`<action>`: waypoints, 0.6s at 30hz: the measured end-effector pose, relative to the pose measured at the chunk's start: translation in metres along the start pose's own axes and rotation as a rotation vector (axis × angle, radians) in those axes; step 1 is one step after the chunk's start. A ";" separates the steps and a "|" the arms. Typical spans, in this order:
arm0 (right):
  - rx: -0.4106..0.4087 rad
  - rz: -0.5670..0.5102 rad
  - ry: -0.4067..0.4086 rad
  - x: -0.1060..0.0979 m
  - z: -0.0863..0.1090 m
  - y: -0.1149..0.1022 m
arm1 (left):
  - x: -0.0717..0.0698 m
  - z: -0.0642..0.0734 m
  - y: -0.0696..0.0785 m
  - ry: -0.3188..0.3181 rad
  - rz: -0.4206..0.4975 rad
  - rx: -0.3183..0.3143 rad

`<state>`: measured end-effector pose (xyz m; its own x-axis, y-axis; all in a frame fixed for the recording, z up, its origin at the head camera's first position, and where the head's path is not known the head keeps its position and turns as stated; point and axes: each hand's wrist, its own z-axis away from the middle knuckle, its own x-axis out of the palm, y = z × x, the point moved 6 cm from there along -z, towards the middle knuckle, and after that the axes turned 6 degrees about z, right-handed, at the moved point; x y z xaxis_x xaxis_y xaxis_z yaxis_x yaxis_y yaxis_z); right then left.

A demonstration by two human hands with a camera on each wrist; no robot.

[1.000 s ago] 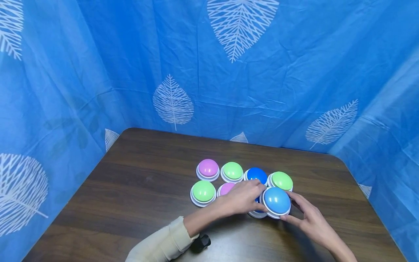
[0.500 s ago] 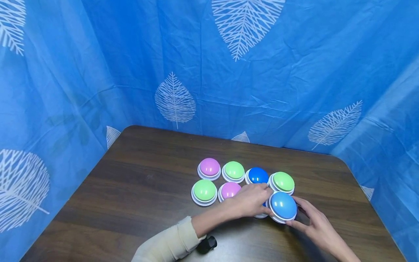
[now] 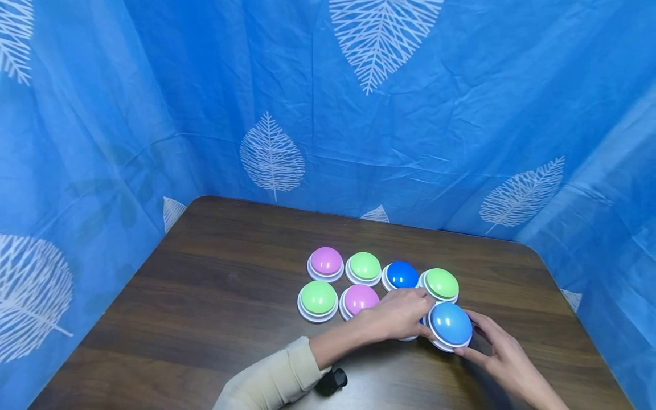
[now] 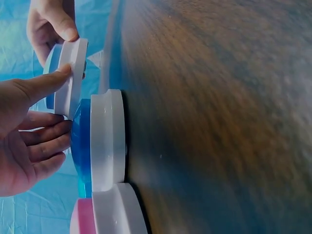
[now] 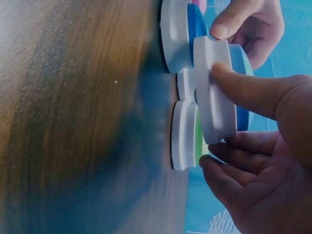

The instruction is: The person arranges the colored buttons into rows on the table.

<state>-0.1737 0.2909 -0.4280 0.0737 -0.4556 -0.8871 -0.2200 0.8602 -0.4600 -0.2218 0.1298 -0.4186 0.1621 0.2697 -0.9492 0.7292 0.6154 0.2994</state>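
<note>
A light blue dome push button [image 3: 451, 323] with a white base is raised off the table, its dome facing up. My left hand [image 3: 402, 313] pinches its left rim with thumb and fingers. On the other side my right hand [image 3: 499, 350] grips the rim, thumb on the near side. Below and left of it, a dark blue button [image 4: 83, 141] rests on the table, mostly hidden by my left hand in the head view. Just behind the held button sits a green button [image 3: 442, 283]. In the right wrist view the held button's base [image 5: 212, 92] stands apart from the table.
Left of these are another dark blue button [image 3: 402, 275], a green one [image 3: 364, 266], a pink one [image 3: 327, 261], and nearer ones in green [image 3: 318, 298] and pink [image 3: 360, 298]. A brown wooden table [image 3: 205, 296] bears them, with blue leaf-patterned curtains [image 3: 435, 125] around it.
Both hands have moved right and slightly nearer with the light blue button between them. More of the near pink button shows now. The buttons on the table stay in place.
</note>
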 end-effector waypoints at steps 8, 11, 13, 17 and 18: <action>0.089 -0.020 -0.088 0.008 0.000 0.011 | 0.007 -0.004 0.000 -0.039 -0.025 -0.015; 0.111 -0.010 -0.112 0.011 -0.001 0.014 | 0.009 -0.005 0.001 -0.048 -0.029 -0.016; 0.119 -0.009 -0.119 0.012 -0.001 0.015 | 0.009 -0.006 0.001 -0.050 -0.026 -0.015; 0.126 -0.001 -0.127 0.013 -0.002 0.017 | 0.010 -0.008 0.002 -0.049 -0.032 -0.009; 0.127 0.001 -0.129 0.013 -0.002 0.018 | 0.010 -0.008 0.002 -0.049 -0.033 -0.010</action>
<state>-0.1788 0.2997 -0.4477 0.1996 -0.4287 -0.8811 -0.0957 0.8864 -0.4530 -0.2243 0.1399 -0.4268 0.1706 0.2131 -0.9620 0.7282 0.6304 0.2688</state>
